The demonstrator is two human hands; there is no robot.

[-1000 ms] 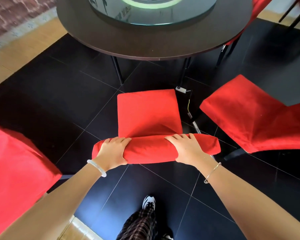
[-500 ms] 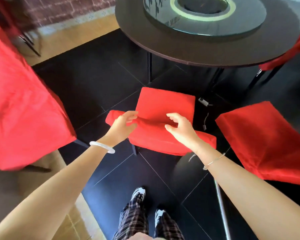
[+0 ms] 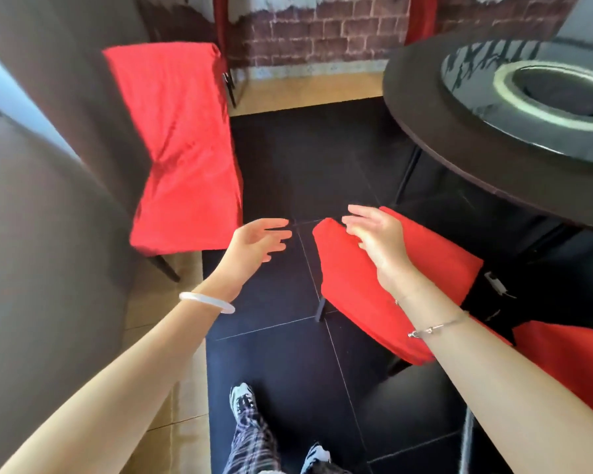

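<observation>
A red-covered chair (image 3: 435, 268) stands at the right, tucked toward the round dark table (image 3: 435, 131). My right hand (image 3: 377, 241) hovers over its backrest top with fingers spread and relaxed, holding nothing. My left hand (image 3: 254, 244) is in the air to the chair's left, over the black floor, fingers loosely extended and empty. A second red-covered chair (image 3: 182, 148) stands ahead at the left, its back facing me.
A glass turntable (image 3: 541, 94) sits on the table. A third red chair (image 3: 569, 364) shows at the lower right. A brick wall (image 3: 322, 29) runs along the back, a dark curtain (image 3: 48, 200) fills the left. My feet (image 3: 243, 401) stand on black tiles.
Both hands have let go of the chair's backrest and lifted off it. My view has swung left, so the table and chair now sit at the right and the left chair is ahead.
</observation>
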